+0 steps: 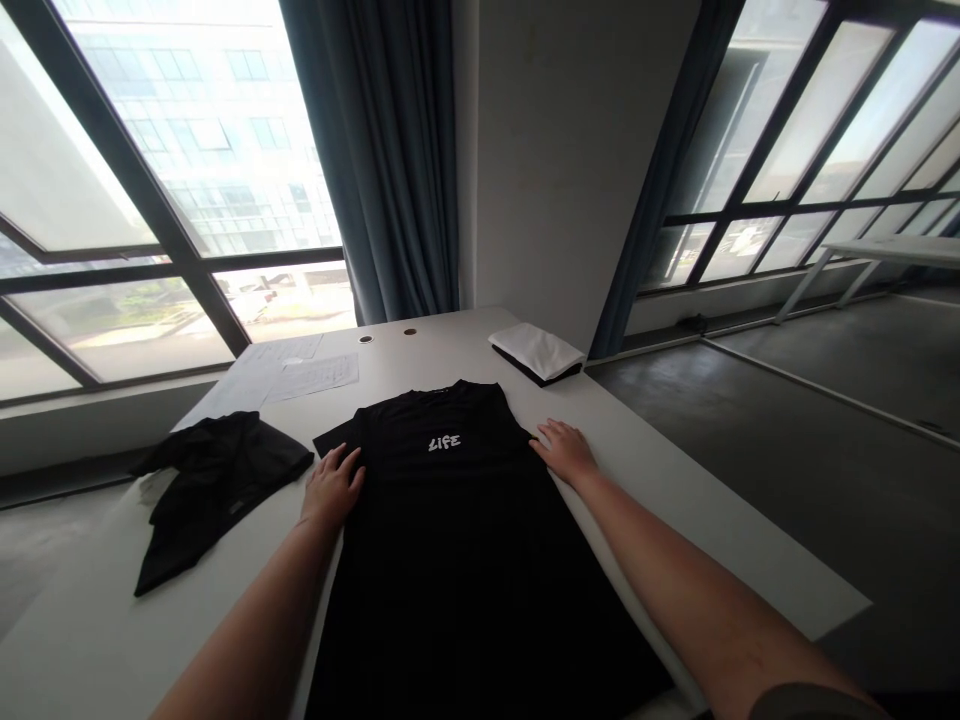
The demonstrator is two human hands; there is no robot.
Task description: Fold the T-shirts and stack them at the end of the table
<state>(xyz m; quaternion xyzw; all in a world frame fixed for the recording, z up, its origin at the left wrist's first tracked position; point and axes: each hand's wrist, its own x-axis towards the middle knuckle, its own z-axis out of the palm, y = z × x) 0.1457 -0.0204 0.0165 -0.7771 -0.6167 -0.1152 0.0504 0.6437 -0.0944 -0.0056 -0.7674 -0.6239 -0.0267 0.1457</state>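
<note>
A black T-shirt (450, 560) with a white "LIFE" print lies flat on the white table (712, 510), its collar pointing away from me. My left hand (334, 487) rests on the shirt's left side, just below the sleeve, holding nothing. My right hand (566, 452) lies at the right shoulder edge, fingertips touching the fabric, and its fingers are loosely apart. A crumpled black garment (217, 490) sits to the left of my left hand, apart from it.
At the far end of the table lie printed papers (311, 378) and a folded white cloth on a dark layer (536, 350). Two small cable holes (388, 335) mark the tabletop. Large windows, a blue curtain (382, 150) and a second white table (892, 250) stand beyond.
</note>
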